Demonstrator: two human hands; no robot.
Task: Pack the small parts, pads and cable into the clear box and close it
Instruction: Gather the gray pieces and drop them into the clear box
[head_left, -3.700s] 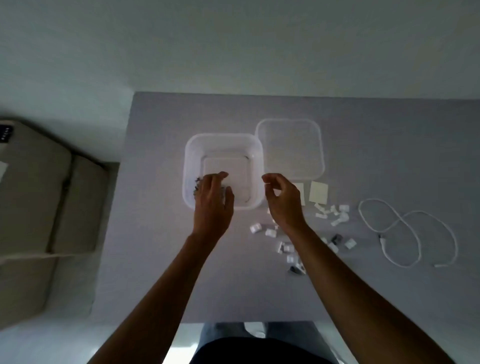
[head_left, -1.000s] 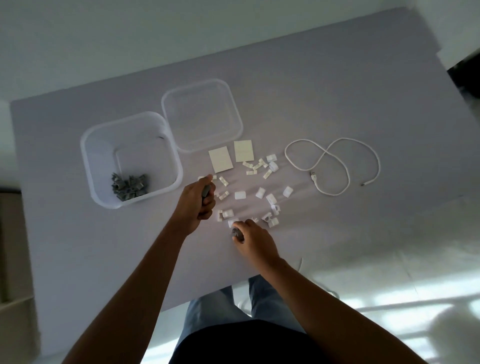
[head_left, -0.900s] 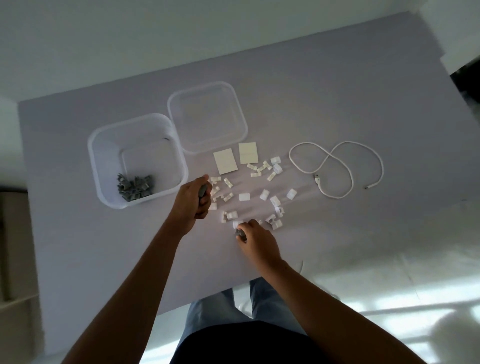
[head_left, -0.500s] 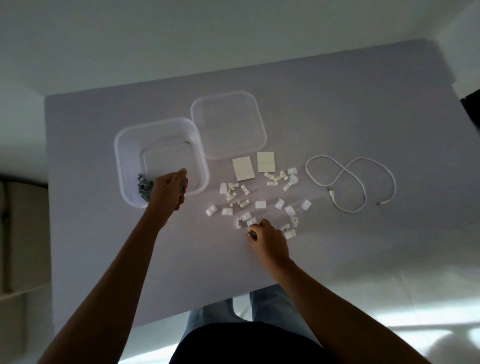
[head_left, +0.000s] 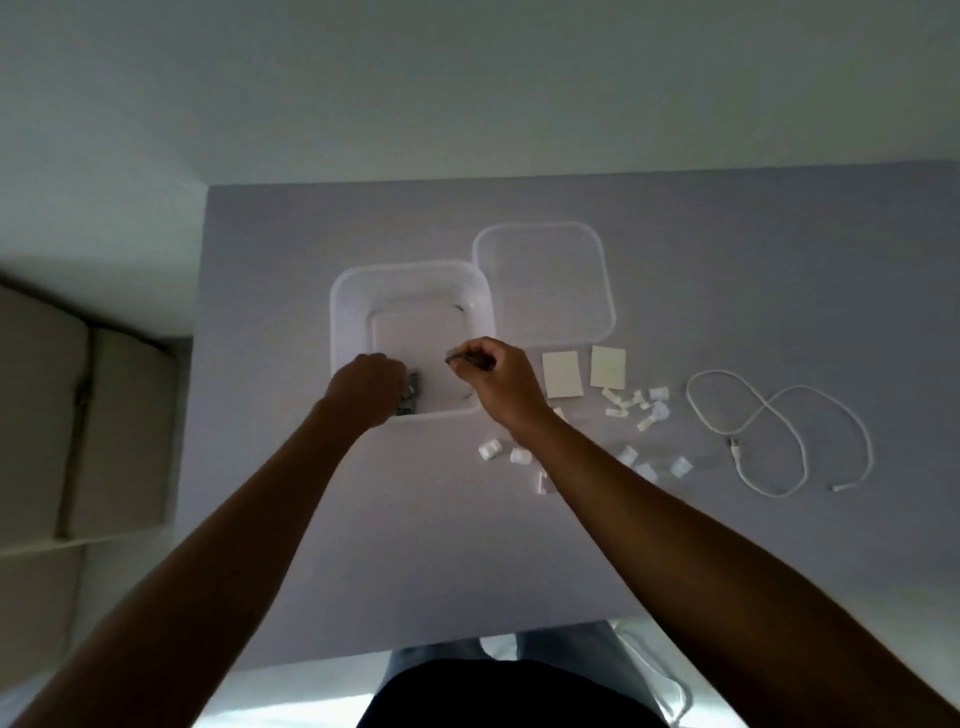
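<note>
The clear box (head_left: 410, 275) stands open on the grey table, with a pile of grey small parts (head_left: 410, 397) in its near left corner. My left hand (head_left: 369, 384) is curled over that corner, right beside the pile. My right hand (head_left: 493, 374) hovers over the box's near right side, pinching grey small parts (head_left: 457, 356) in its fingertips. The clear lid (head_left: 545, 283) lies flat to the right of the box. Two cream pads (head_left: 561, 374) lie next to my right hand. Several white small parts (head_left: 634, 410) are scattered right of my forearm. The white cable (head_left: 779, 431) lies looped farther right.
The table (head_left: 727, 234) ends at a near edge just above my lap. A beige cushioned seat (head_left: 78, 426) stands to the left of the table. Two white parts (head_left: 491, 449) lie close to the box's near right corner.
My right hand rose from the scattered parts near the table's front and moved left over the box with grey parts. My left hand stays at the box's near left corner.
</note>
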